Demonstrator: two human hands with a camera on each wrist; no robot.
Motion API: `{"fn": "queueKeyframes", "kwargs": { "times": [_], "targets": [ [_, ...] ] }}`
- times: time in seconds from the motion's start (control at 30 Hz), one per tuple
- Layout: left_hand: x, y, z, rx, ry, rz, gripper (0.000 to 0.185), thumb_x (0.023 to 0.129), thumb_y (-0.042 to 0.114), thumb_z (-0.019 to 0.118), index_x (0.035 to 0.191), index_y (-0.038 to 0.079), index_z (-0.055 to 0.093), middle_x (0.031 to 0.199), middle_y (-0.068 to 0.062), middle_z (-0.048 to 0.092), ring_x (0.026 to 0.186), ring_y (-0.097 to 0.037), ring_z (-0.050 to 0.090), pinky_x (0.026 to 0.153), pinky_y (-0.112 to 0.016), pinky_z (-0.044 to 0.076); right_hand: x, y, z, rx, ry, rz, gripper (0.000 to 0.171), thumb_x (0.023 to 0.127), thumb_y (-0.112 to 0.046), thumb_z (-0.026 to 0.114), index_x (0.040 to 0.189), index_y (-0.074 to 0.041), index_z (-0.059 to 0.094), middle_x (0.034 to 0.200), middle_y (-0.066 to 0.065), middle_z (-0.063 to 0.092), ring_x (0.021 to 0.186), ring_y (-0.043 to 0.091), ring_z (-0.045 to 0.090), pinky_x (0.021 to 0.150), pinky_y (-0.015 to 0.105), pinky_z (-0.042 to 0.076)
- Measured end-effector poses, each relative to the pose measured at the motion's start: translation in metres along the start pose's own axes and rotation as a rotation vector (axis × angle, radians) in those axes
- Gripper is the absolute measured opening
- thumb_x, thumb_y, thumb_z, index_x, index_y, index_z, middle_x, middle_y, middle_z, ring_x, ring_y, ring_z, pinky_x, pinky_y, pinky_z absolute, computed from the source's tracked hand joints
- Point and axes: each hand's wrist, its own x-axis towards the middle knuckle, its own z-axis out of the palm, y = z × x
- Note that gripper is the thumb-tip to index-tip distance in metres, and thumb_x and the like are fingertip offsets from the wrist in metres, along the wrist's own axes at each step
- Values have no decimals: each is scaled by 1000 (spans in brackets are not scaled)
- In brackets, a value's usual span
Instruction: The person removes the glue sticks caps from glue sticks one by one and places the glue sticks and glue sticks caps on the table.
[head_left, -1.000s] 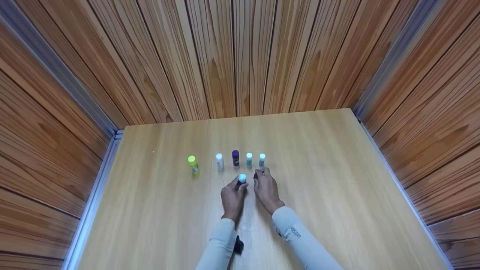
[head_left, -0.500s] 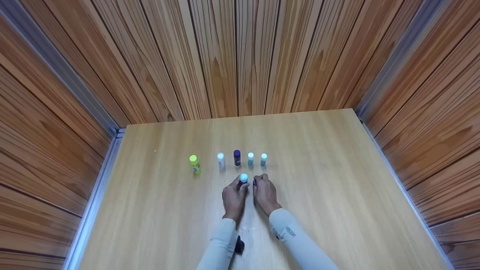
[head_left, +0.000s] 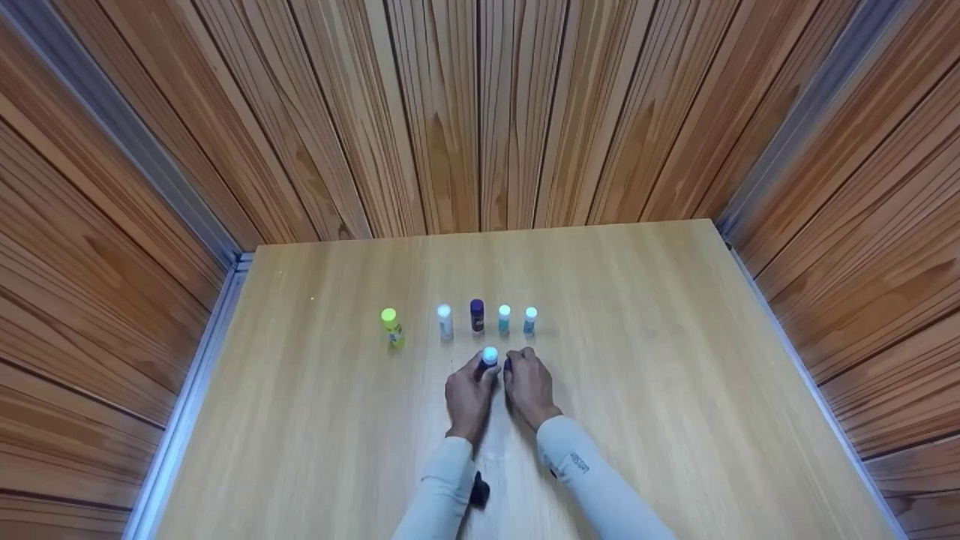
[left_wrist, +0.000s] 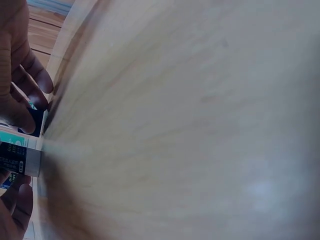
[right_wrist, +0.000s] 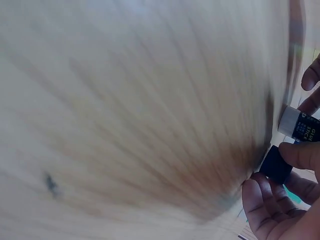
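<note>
Holding one glue stick (head_left: 487, 358) in left hand (head_left: 468, 394); right hand (head_left: 529, 386) pinching dark cap (right_wrist: 276, 164); five sticks (head_left: 477, 316) behind.

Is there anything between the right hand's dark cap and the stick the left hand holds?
Nothing visible. The left hand grips the stick, and the right hand holds the dark cap right beside it. The row of sticks stands farther back.

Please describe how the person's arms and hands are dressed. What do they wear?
Both arms wear long, close-fitting, pale grey-white sleeves down to the wrists. The right sleeve carries a small dark printed marking, too small to read. A small black item sits by the left sleeve, near the wrist. The left hand and right hand are bare, without gloves.
</note>
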Motion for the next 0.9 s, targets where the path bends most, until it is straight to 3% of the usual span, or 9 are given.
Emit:
{"fn": "queueKeyframes", "kwargs": {
  "times": [0.23,0.37,0.57,0.9],
  "targets": [
    [3,1,-2,-38,-39,-51,33,87,20,71,118,14,69,111,-1,70,108,-17,64,92,-37,51,2,4,-1,-2,-17,-11,23,85,-6,70,106,1,67,96,15,60,84,31,62,73,41,54],
    [4,0,-5,-48,-80,-85,40,85,22,74,123,11,67,116,-3,68,112,-18,62,95,-37,49,0,4,-3,-14,-41,-23,35,82,-7,73,115,2,63,101,18,59,88,33,62,75,41,55],
    [1,-3,-14,-19,-148,-154,49,84,10,71,131,7,59,128,-8,62,122,-23,55,103,-39,42,0,-1,-16,-43,-97,-13,48,80,-9,72,125,0,58,113,20,57,94,33,62,75,43,55],
    [4,-3,-20,-163,-76,-144,41,89,-6,53,130,0,57,124,-15,63,113,-25,61,96,-38,48,14,-5,-35,85,34,18,31,87,-7,65,118,0,64,112,15,66,90,27,66,77,39,55]
  ]
}}
